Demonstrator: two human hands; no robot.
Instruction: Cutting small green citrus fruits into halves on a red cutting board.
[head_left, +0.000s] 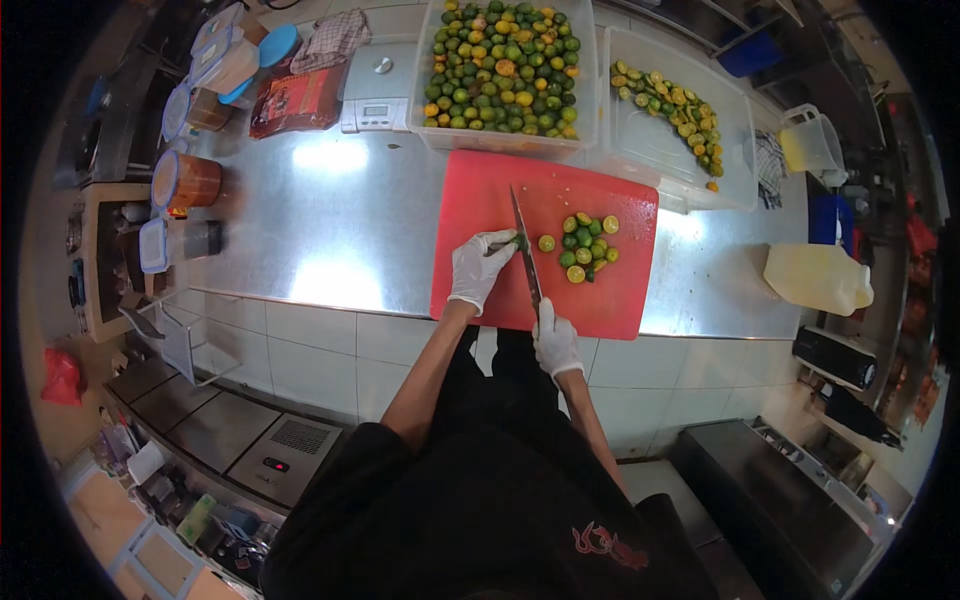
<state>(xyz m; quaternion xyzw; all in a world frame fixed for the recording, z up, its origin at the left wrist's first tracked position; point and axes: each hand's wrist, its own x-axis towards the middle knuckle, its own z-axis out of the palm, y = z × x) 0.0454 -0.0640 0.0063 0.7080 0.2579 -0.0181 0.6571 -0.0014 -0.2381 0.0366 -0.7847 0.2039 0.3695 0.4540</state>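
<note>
My left hand, in a white glove, pinches a small green citrus fruit on the red cutting board. Gloved too, my right hand grips the handle of a long kitchen knife. Its blade lies against the fruit and partly hides it; how deep it cuts, I cannot tell. To the right of the blade, several cut citrus halves form a loose pile on the board, some with their yellow flesh up. One half sits apart, nearer the knife.
Behind the board, a plastic tub holds many whole citrus fruits. A second clear tub contains cut halves. A kitchen scale and lidded containers stand left on the steel table. A jug of pale liquid is at right.
</note>
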